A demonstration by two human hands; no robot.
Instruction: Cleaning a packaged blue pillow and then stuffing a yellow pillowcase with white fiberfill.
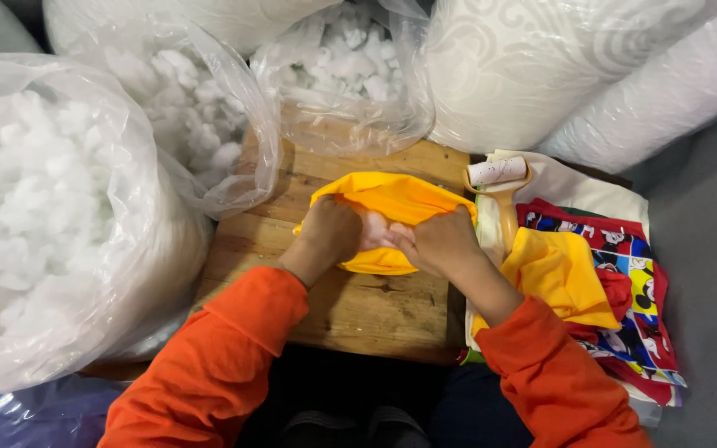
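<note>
Left hand (331,232) and right hand (440,241) grip the yellow cover (392,203) (white stuffing between).

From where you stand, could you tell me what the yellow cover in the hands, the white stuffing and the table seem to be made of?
Yellow cover: soft matte woven cloth, by its folds and creases. White stuffing: fluffy fibre fill, probably synthetic, lying in loose tufts inside clear plastic bags. Table: bare unfinished wood, showing grain and plank seams.

cover (392,203) on table (375,311), bags (51,224) left
</note>
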